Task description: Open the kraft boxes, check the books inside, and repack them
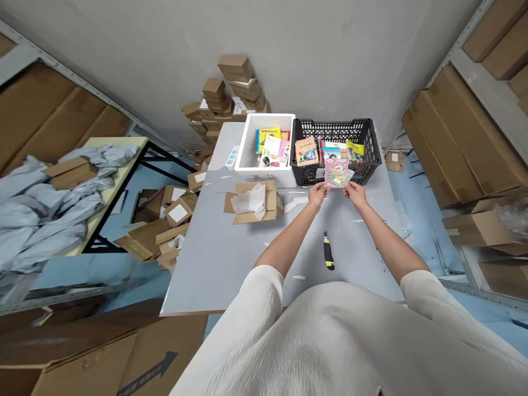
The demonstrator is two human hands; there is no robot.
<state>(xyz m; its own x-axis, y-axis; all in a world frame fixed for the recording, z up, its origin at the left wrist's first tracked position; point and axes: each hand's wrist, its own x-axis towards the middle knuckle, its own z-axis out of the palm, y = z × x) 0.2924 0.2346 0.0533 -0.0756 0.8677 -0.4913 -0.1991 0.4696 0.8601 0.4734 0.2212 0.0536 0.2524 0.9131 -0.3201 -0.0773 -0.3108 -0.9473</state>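
Work looks partway along: a pink book (336, 173) is up in both hands, held in front of the black crate (376, 144), while other books (306, 151) lie in the crate and in the white box (284, 179) beside it. The left hand (317, 195) pinches the book near its lower left corner and the right hand (356, 193) near its lower right; on each, the fingers are closed together on the edge, with nothing else visible in them. Judging by how things lie, the cardboard box (271, 202) on the tabletop (226, 258) is already opened: its flaps are spread and packing paper (252, 202) sits inside (whether anything lies under it, I cannot tell). Left over, it seems: the book is not yet set down, nor the box shut. A knife (328, 253) lies between the forearms, held by neither hand.
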